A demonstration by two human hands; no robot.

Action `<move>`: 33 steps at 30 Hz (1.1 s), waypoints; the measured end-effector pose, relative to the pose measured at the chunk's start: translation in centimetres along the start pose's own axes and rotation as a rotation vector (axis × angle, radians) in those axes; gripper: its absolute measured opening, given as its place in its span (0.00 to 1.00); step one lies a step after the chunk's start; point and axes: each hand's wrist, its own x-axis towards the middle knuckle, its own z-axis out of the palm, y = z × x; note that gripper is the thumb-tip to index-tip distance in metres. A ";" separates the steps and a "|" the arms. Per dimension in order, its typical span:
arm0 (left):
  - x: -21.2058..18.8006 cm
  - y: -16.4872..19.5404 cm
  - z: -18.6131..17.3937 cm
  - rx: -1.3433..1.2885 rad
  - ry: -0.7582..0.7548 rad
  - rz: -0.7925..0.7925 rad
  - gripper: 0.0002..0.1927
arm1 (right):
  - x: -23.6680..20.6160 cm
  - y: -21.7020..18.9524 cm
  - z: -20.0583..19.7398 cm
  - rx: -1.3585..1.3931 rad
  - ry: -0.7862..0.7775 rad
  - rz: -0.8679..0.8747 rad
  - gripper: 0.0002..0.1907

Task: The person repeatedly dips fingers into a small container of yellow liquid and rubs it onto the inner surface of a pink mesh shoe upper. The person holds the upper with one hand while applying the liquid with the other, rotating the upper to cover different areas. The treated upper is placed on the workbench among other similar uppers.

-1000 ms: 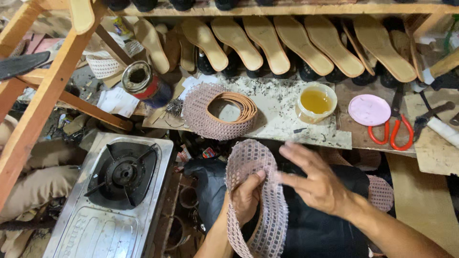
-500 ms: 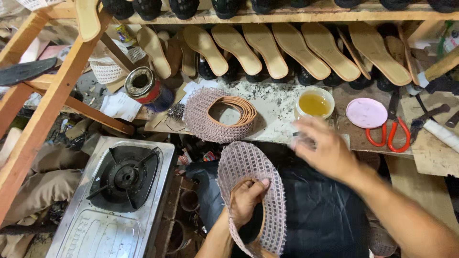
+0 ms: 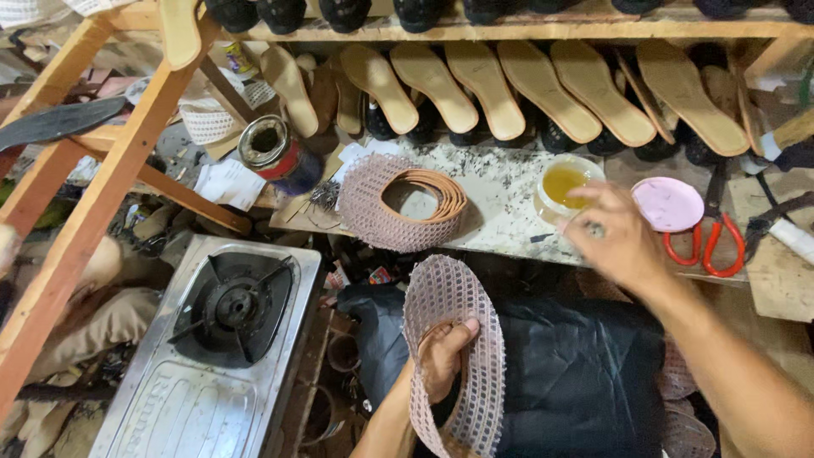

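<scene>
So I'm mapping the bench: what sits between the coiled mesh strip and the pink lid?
In the head view, a small tub of yellow liquid lies between the coiled mesh strip and the pink lid, with the right hand reaching over it.

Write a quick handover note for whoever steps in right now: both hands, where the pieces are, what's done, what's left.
Left hand: grips a pink mesh shoe upper over the dark cloth on the lap.
Right hand: empty, fingers spread, blurred, at the bench edge by the glue cup.
Second mesh upper lies on the bench; pink lid and red scissors sit to the right.
Done: cup is open. No glue shows on the held upper; whether any was applied cannot be told.
</scene>
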 end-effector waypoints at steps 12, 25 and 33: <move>0.6 0.9 2.8 -0.226 -0.116 0.083 0.17 | -6.8 -7.3 0.8 0.256 -0.101 -0.301 0.26; 1.2 0.3 1.6 -0.290 -0.070 0.149 0.12 | -7.4 -7.5 0.3 0.281 -0.117 -0.372 0.24; 2.4 0.1 1.0 -0.182 0.004 0.163 0.13 | -7.6 -10.0 0.5 0.640 -0.272 0.071 0.28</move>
